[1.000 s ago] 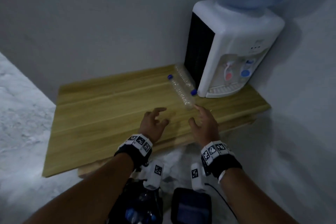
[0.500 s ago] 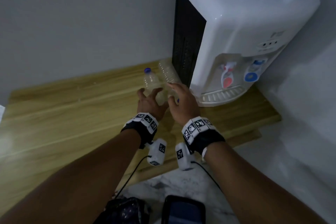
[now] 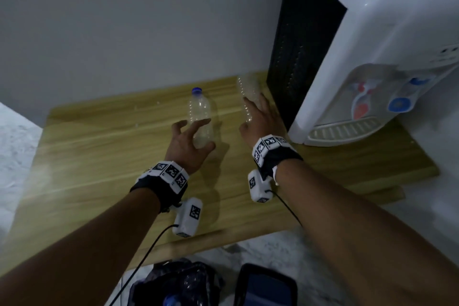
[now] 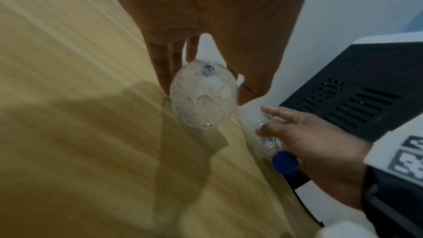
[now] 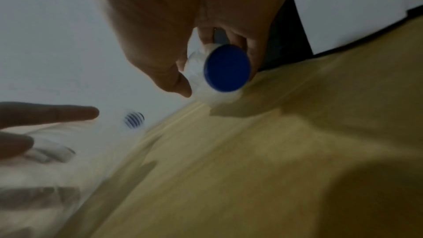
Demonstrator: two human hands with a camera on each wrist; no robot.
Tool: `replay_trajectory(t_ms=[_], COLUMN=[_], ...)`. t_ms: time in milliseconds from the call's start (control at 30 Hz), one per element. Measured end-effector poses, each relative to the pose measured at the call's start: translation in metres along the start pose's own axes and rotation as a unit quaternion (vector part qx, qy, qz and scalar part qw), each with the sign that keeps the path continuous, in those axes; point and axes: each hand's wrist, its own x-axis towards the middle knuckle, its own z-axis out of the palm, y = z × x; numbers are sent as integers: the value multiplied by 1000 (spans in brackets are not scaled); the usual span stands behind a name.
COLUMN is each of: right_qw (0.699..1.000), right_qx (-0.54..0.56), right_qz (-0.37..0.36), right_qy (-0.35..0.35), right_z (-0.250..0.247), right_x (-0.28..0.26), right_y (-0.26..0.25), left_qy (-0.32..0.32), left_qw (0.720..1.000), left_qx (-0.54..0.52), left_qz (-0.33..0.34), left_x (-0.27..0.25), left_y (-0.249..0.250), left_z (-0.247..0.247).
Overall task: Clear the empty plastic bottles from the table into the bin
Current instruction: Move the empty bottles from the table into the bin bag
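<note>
Two clear empty bottles with blue caps lie on the wooden table (image 3: 99,156). The left bottle (image 3: 200,112) points its cap at the wall. My left hand (image 3: 198,134) curls round its base, fingers on one side and thumb on the other, as the left wrist view shows at the base (image 4: 203,97). The right bottle (image 3: 247,92) lies against the water dispenser's black side. My right hand (image 3: 258,119) grips it near the neck; its blue cap (image 5: 226,68) faces the right wrist camera between thumb and fingers.
A white water dispenser (image 3: 372,45) stands on the table's right end, close to my right hand. The grey wall (image 3: 124,32) is right behind the bottles. Below the table's front edge sit a black bin bag (image 3: 178,281) holding a blue-capped bottle and a dark case (image 3: 265,288).
Both hands reached forward from the table's front to the bottles and closed on them. The left bottle now lies apart from the right one. The head came closer.
</note>
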Motion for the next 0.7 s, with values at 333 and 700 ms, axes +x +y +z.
replay_trajectory(t_ms=[333,700], right_qw=[985,975], right_qx=[153,178], right_qz=[-39,-121], right_qy=[63,49], right_z=[22,22], right_x=[-141,-383], right_y=[-36,-58], left_qy=[40,3], left_qw=[990,979], left_qx=[-130,-200], left_qz=[24,29], left_x=[-109,-335], left_y=[-36,-122], left_z=[-39,-100])
